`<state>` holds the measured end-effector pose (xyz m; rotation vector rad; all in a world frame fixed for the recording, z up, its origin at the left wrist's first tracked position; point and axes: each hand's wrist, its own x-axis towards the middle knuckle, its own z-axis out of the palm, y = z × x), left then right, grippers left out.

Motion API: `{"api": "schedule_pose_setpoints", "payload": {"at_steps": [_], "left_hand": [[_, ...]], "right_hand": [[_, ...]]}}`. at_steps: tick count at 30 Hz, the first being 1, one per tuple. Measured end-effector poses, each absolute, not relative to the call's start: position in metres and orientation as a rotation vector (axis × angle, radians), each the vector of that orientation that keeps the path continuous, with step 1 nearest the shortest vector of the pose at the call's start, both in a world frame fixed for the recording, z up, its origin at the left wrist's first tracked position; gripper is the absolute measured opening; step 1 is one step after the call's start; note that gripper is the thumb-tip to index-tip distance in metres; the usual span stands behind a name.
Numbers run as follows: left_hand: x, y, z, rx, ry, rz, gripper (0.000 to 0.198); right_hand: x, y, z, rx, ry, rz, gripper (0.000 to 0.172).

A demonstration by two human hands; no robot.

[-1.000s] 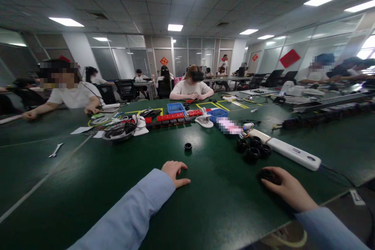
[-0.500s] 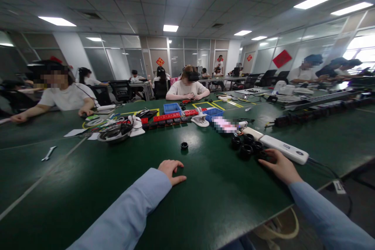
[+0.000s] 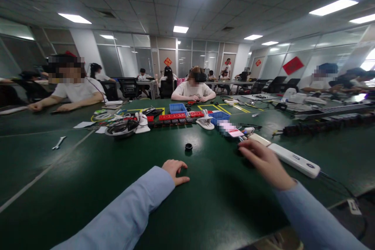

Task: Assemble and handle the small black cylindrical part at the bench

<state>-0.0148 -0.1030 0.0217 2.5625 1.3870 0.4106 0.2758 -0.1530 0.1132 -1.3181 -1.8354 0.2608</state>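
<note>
My left hand (image 3: 175, 171) rests on the green tabletop, thumb apart from the curved fingers, with nothing in it. Just beyond it stands a small black ring-shaped part (image 3: 188, 147), its open side up. My right hand (image 3: 265, 162) is to the right, above the table and blurred by motion. Its fingers point left, near the white power strip. Something dark shows at its fingertips, but whether they grip it is unclear. The hand covers the place where several black ring-shaped parts stood.
A white power strip (image 3: 294, 160) lies beyond my right hand. Farther back are a blue tray (image 3: 219, 117), a white clamp stand (image 3: 205, 120), red-topped blocks (image 3: 172, 116) and a metal bowl (image 3: 121, 129) with cables. A wrench (image 3: 59, 143) lies left. Other people sit around the table.
My right hand has moved left and farther over the group of black ring-shaped parts, now hiding them. My left hand stays in place. The whole view has shifted slightly.
</note>
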Motion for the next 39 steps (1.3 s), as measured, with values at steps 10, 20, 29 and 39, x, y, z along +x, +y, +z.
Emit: {"api": "schedule_pose_setpoints", "payload": {"at_steps": [10, 20, 29, 39], "left_hand": [[-0.016, -0.106, 0.027, 2.543, 1.424, 0.396, 0.04], [-0.016, -0.104, 0.027, 2.536, 1.408, 0.41, 0.038], [-0.017, -0.104, 0.026, 2.555, 1.356, 0.417, 0.038], [-0.016, -0.103, 0.022, 2.559, 1.361, 0.39, 0.038]], "right_hand": [[0.137, -0.022, 0.019, -1.387, -2.098, -0.079, 0.054], [0.142, -0.037, 0.023, -1.153, -2.473, 0.173, 0.038], [0.223, -0.135, 0.042, -1.21, -2.575, 0.446, 0.039], [0.362, -0.22, 0.012, -1.679, -2.208, 0.028, 0.037]]}}
